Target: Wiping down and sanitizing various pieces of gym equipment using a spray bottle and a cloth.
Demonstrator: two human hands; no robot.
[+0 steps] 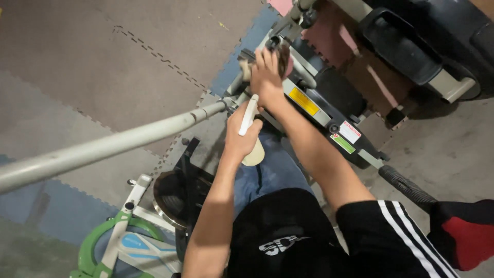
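My right hand (266, 77) presses a dark reddish cloth (284, 61) against the grey frame of an exercise machine (319, 110), fingers spread over it. My left hand (237, 138) is closed around a white spray bottle (249, 116) with a beige lower part, held just below the right hand and over my blue-jeaned knee. A long pale metal bar (103, 146) of the machine runs from the left edge up to a joint beside both hands.
A green and white exercise bike frame (116, 242) with a round metal flywheel (167, 198) stands at lower left. Grey, blue and pink foam puzzle mats (128, 62) cover the floor. A black ribbed handle (406, 186) sticks out at right; another black machine (422, 41) fills the top right.
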